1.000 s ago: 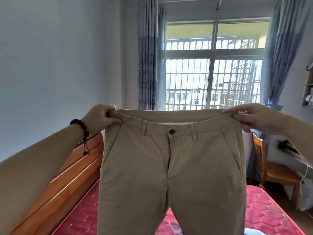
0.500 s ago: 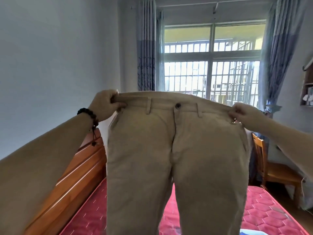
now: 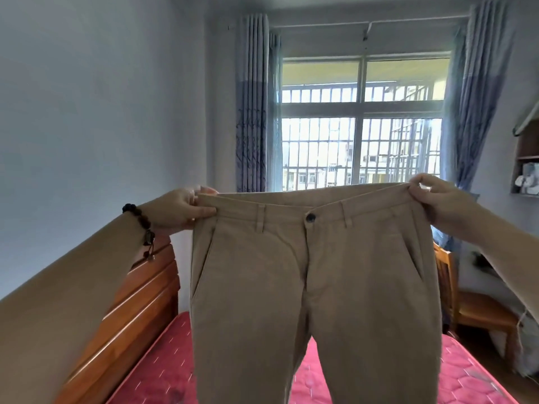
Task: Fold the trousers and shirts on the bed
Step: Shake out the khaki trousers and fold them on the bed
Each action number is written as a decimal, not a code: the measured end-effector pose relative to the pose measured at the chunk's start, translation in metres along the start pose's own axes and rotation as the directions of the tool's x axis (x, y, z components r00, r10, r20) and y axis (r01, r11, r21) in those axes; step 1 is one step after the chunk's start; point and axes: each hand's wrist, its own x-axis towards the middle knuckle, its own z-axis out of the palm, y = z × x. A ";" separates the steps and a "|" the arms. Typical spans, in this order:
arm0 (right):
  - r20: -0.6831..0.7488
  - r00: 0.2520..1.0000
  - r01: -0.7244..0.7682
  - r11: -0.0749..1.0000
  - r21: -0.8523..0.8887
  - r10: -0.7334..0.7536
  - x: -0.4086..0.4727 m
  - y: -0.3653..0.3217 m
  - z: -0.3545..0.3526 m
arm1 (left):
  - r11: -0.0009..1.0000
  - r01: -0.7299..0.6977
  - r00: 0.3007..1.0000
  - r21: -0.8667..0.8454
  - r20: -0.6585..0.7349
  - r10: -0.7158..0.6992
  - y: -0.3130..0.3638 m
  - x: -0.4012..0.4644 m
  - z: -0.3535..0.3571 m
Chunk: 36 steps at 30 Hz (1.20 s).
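Note:
Khaki trousers (image 3: 315,287) hang in the air in front of me, front side facing me, with a dark button at the waistband. My left hand (image 3: 182,209) pinches the left end of the waistband, a bead bracelet on its wrist. My right hand (image 3: 437,198) grips the right end. The waistband is stretched wide between both hands. The legs drop out of view below, above the red quilted mattress (image 3: 163,374). No shirts are in view.
A wooden headboard (image 3: 137,301) runs along the left wall. A wooden chair (image 3: 472,310) stands right of the bed. Behind the trousers are a barred window (image 3: 361,141) and blue curtains; a wall shelf (image 3: 528,158) hangs at the far right.
The trousers went up and bunched narrower half a second ago. Now both hands are lower and wider apart, and the waistband is pulled flat and taut.

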 end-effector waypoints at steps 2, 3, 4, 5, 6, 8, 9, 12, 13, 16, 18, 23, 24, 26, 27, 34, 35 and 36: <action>-0.004 1.000 -0.013 0.997 0.077 0.013 -0.001 0.004 -0.001 | 0.997 0.072 0.994 -0.030 0.079 -0.070 -0.007 -0.002 -0.003; -0.015 1.000 -0.019 0.994 0.105 0.020 -0.002 0.007 -0.001 | 0.993 0.078 0.994 -0.085 0.084 -0.071 -0.012 -0.003 -0.001; -0.036 0.999 -0.027 0.993 0.112 0.032 -0.001 0.012 -0.001 | 0.983 0.073 0.996 -0.166 0.063 -0.063 -0.018 -0.003 0.004; -0.078 0.995 -0.051 0.995 0.086 0.058 -0.001 0.019 0.001 | 0.963 0.072 0.997 -0.259 0.027 -0.067 -0.026 -0.003 0.011; -0.143 0.985 -0.089 0.996 0.026 0.092 0.000 0.027 0.004 | 0.937 0.085 0.995 -0.338 -0.020 -0.097 -0.034 -0.003 0.020; -0.313 0.939 -0.191 0.971 -0.141 0.140 0.002 0.045 0.013 | 0.913 0.134 0.977 -0.386 -0.104 -0.188 -0.051 -0.001 0.043; -0.405 0.901 -0.253 0.946 -0.204 0.154 0.003 0.053 0.020 | 0.918 0.147 0.962 -0.369 -0.162 -0.219 -0.059 0.002 0.056; -0.557 0.804 -0.312 0.945 -0.096 0.209 0.000 0.063 0.052 | 0.936 0.084 0.886 -0.342 -0.404 -0.227 -0.069 0.017 0.096; -0.537 0.808 -0.298 0.954 -0.019 0.242 -0.002 0.061 0.066 | 0.941 0.043 0.864 -0.336 -0.460 -0.204 -0.068 0.023 0.109; -0.382 0.876 -0.291 0.954 0.069 0.295 -0.003 0.050 0.121 | 0.955 -0.056 0.857 -0.292 -0.505 -0.104 -0.053 0.037 0.153; -0.280 0.906 -0.315 0.947 0.056 0.318 -0.007 0.039 0.158 | 0.984 -0.102 0.840 -0.148 -0.542 0.006 -0.042 0.044 0.178; -0.118 0.925 -0.353 0.931 0.088 0.362 -0.017 0.012 0.200 | 0.980 -0.151 0.816 0.132 -0.542 0.199 -0.024 0.044 0.203; -0.090 0.919 -0.370 0.919 0.133 0.383 -0.017 0.008 0.200 | 0.977 -0.155 0.838 0.147 -0.505 0.209 -0.024 0.042 0.202; -0.027 0.907 -0.410 0.897 0.165 0.420 -0.015 -0.001 0.194 | 0.965 -0.182 0.870 0.186 -0.427 0.247 -0.028 0.038 0.197; 0.023 0.903 -0.428 0.893 0.140 0.429 -0.015 -0.004 0.190 | 0.960 -0.199 0.879 0.199 -0.398 0.265 -0.030 0.037 0.193; -0.078 0.984 0.090 0.833 -0.546 -0.157 -0.010 0.010 0.144 | 0.940 -0.338 0.884 0.045 -0.326 0.334 -0.034 0.038 0.158; -0.015 0.972 0.170 0.743 -0.648 -0.236 -0.008 0.014 0.137 | 0.937 -0.350 0.896 0.012 -0.287 0.338 -0.032 0.037 0.153; 0.077 0.961 0.246 0.686 -0.685 -0.267 -0.008 0.015 0.135 | 0.935 -0.355 0.906 -0.005 -0.249 0.343 -0.030 0.036 0.150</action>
